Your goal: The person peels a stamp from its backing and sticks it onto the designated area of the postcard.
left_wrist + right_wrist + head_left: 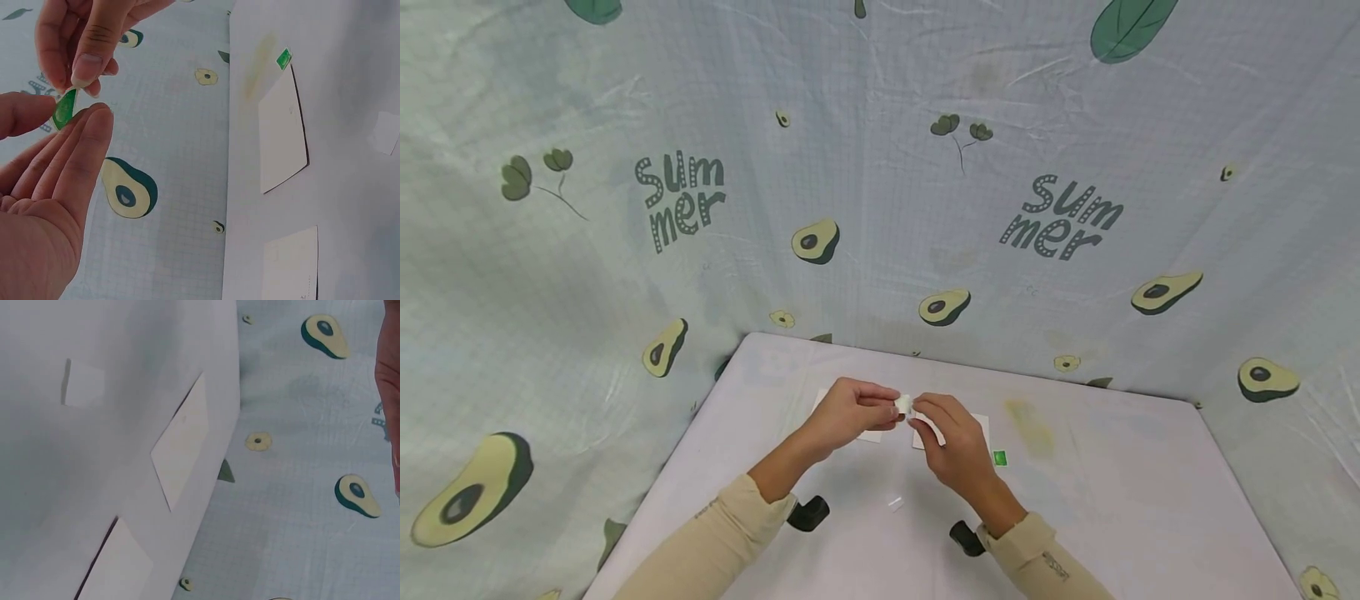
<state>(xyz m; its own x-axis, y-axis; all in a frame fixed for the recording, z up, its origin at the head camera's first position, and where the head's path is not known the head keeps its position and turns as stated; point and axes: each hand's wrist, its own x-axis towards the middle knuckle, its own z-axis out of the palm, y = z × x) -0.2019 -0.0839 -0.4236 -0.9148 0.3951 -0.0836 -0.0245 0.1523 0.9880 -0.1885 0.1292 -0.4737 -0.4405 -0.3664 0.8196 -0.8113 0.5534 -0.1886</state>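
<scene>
Above the white table, both hands are raised and meet at a small green stamp with a white border (pixel 64 109). My left hand (pixel 844 414) pinches one edge between thumb and fingertips. From the other side my right hand (pixel 953 440) pinches the stamp's upper edge with thumb and forefinger. Only a pale side of the stamp (pixel 903 405) faces the head view. In the right wrist view just a strip of the right hand (pixel 390 387) shows at the edge, with the stamp out of sight.
Two white cards lie beneath the hands, a right card (pixel 284 134) and a left card (pixel 290 265). Beside the right one is another green stamp (pixel 1000 457). A small whitish slip (pixel 895 503) lies nearer me. Patterned cloth (pixel 880 183) hangs behind the table (pixel 1120 483).
</scene>
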